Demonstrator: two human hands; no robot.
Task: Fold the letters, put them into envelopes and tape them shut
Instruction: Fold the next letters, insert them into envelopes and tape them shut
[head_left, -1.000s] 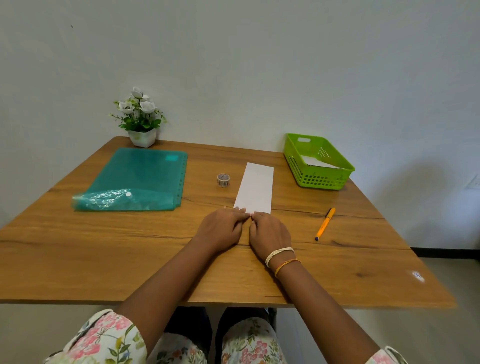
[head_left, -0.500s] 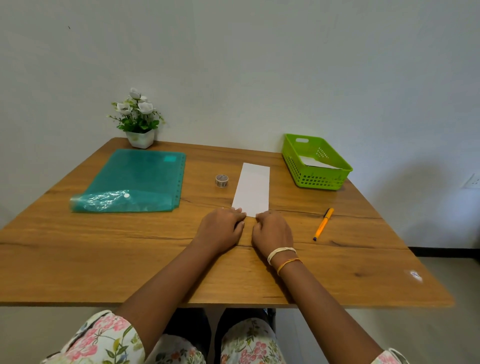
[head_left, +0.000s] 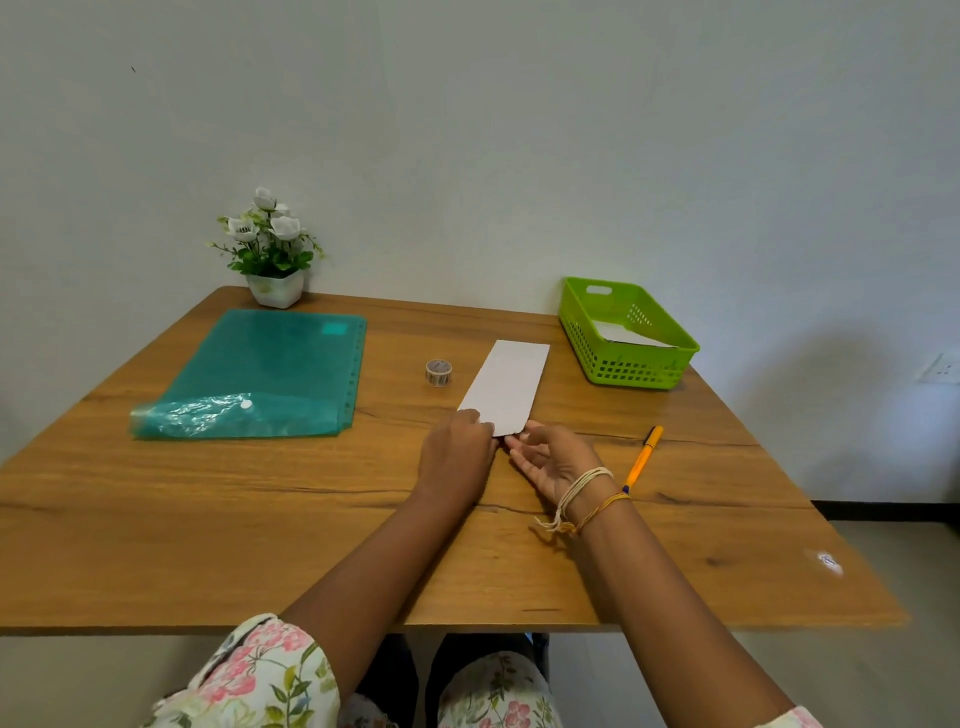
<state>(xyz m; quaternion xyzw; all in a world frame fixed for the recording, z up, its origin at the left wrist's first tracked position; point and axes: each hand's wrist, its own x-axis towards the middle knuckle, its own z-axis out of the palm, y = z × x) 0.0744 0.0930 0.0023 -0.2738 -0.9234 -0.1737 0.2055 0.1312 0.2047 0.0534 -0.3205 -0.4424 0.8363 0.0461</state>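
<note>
Both hands meet at the letter's (head_left: 506, 387) near end, mid-table: left hand (head_left: 457, 457) lies on its corner, apparently pinning it, fingers together; right hand (head_left: 558, 460), fingers curled, pinches the edge, likely lifting it to fold.

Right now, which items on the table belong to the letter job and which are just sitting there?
In the job:
folded letter
tape roll
green basket with white paper inside
left hand and right hand, at the letter's near end

Lying about:
potted flowers
teal plastic folder
orange pen
</note>
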